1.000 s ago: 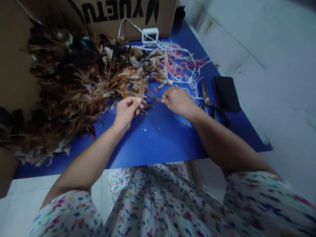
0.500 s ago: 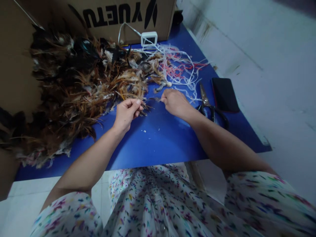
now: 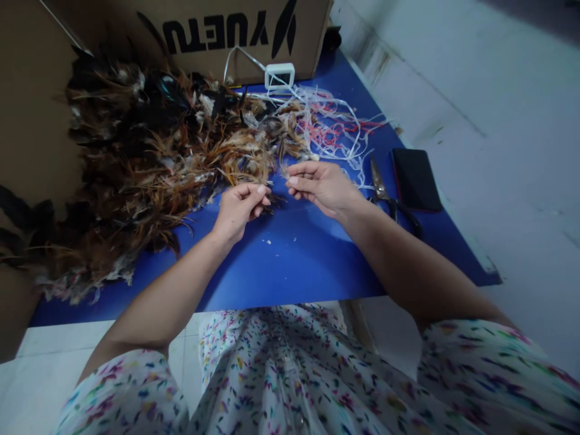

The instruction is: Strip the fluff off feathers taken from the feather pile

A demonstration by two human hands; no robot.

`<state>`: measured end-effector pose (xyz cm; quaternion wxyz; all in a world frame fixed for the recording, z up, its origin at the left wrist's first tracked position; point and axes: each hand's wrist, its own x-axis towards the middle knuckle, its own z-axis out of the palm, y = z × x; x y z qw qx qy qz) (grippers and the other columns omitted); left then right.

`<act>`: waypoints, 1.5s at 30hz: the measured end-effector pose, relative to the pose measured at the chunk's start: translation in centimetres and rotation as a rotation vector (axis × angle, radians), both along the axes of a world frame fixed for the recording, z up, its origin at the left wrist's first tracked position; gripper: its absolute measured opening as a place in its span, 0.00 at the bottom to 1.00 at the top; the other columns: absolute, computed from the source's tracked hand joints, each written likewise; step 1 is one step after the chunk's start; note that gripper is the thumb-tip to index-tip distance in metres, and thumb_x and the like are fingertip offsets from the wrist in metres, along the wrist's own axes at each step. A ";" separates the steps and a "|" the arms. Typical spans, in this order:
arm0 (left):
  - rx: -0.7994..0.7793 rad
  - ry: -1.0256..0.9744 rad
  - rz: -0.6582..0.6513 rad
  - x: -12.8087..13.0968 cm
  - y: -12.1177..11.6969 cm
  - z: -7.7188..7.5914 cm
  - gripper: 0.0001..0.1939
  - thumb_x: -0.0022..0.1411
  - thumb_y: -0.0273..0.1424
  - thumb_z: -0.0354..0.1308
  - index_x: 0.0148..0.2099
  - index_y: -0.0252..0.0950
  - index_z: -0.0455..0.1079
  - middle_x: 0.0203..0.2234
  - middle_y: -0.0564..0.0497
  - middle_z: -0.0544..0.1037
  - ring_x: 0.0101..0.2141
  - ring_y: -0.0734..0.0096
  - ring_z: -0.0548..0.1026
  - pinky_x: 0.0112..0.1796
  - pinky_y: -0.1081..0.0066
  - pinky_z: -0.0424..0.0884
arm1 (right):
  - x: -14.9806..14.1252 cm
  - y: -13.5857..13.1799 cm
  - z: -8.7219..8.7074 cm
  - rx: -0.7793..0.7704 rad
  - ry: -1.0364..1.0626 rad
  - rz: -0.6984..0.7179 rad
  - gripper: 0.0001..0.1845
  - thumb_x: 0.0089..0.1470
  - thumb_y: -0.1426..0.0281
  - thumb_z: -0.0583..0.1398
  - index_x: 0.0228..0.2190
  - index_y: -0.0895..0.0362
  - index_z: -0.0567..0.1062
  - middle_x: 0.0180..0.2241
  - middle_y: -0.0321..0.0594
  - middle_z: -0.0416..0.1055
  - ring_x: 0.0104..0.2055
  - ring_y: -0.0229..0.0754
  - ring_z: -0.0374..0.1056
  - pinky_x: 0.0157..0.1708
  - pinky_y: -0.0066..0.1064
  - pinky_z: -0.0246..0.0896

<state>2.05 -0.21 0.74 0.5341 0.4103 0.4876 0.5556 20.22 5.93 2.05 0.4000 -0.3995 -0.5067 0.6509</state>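
Note:
My left hand (image 3: 240,208) is closed in a pinch on a small bunch of feathers; thin dark tips poke out below the fingers, and the rest is hidden in the grip. Facing it a short gap to the right, my right hand (image 3: 319,186) pinches a small wispy feather (image 3: 284,168) between thumb and fingers, its end pointing up. Both hands hover over the blue table (image 3: 290,272), at the near edge of a big heap of brown, black and white feathers (image 3: 181,151).
Behind the heap stands a cardboard box (image 3: 244,36). A small white-framed device (image 3: 280,77) sits before it. White and red plastic strips (image 3: 338,124) lie tangled behind my right hand. Scissors (image 3: 379,181) and a black phone (image 3: 415,180) rest to the right, near the wall (image 3: 507,121).
My right hand has turned and its fingers have stretched out more toward my left hand. The feather in it now points upward instead of sideways. My left hand keeps its pinch.

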 end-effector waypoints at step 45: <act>-0.035 0.065 -0.021 -0.1 -0.1 -0.3 0.22 0.45 0.49 0.72 0.28 0.34 0.74 0.21 0.52 0.76 0.16 0.83 0.62 0.15 0.79 0.48 | -1.3 -1.8 -0.2 -0.097 0.221 0.208 0.20 0.39 0.64 0.76 0.29 0.58 0.74 0.24 0.31 0.71 0.26 0.33 0.68 0.27 0.28 0.63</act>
